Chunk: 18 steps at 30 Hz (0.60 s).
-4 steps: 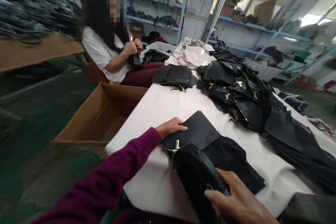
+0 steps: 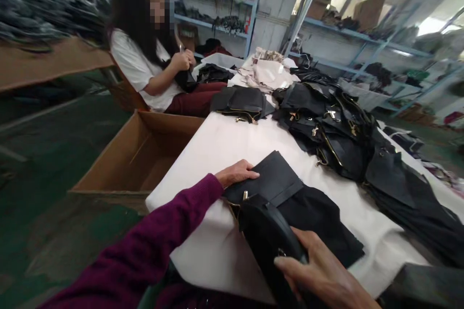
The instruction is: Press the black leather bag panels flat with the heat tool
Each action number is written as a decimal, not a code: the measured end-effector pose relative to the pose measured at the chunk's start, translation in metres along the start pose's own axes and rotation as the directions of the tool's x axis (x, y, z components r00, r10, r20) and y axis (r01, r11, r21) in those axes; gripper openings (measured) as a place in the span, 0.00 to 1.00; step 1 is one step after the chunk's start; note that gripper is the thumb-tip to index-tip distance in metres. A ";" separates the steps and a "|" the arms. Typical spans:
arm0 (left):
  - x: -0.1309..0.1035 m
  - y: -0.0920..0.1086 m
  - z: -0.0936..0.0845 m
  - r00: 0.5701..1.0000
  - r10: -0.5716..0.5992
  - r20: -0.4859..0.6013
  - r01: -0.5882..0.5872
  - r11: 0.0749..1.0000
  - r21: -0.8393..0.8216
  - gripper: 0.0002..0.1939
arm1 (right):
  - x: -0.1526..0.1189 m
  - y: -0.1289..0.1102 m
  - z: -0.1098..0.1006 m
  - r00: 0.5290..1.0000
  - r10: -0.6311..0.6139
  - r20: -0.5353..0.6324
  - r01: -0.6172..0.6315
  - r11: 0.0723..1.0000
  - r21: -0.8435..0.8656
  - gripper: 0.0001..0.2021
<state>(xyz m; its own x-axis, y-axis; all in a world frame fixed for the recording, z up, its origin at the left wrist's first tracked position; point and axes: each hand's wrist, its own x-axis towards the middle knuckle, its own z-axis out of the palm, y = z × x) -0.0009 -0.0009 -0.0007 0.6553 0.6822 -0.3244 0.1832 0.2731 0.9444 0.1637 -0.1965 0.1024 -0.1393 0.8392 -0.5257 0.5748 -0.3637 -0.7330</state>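
A black piece with a gold zipper (image 2: 277,181) lies flat near the front of the white-covered table (image 2: 203,154). On its left edge rests my left hand (image 2: 237,174), thumb on top and fingers close together at the edge. A curved black strap-like part (image 2: 277,222) stands over the piece's near side, partly covering the zipper pull (image 2: 245,195). My right hand (image 2: 315,265) is closed around the lower right end of this curved part, its thumb beside a small metal fitting. Some of the right fingers are hidden behind the black material.
Heaped black pieces with gold zippers (image 2: 326,125) cover the table's right side, and a smaller stack (image 2: 239,101) lies at the far edge. An open cardboard box (image 2: 108,174) stands left. Beyond it sits a person (image 2: 134,63) holding black material.
My right hand has shifted slightly left and up with the curved black part, which now covers more of the zipper pull. My left hand has stayed on the piece.
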 end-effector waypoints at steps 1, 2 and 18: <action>0.000 0.000 0.000 1.000 -0.001 0.002 0.001 1.000 -0.012 0.11 | 0.000 -0.001 0.001 1.000 0.000 0.002 0.000 1.000 -0.002 0.05; 0.000 0.000 0.001 1.000 0.000 0.005 0.000 1.000 -0.024 0.10 | -0.001 0.000 0.001 1.000 0.002 0.006 -0.002 1.000 -0.007 0.05; -0.015 0.009 0.003 0.994 0.102 0.046 -0.108 0.980 0.168 0.10 | -0.055 0.007 -0.034 0.961 -0.049 -0.271 0.017 0.993 -0.119 0.19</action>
<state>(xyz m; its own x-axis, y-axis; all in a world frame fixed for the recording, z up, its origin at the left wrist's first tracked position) -0.0066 -0.0110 0.0125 0.7035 0.6745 -0.2239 0.2318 0.0801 0.9695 0.2029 -0.2316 0.1408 0.0565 0.9342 -0.3524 0.6639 -0.2988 -0.6856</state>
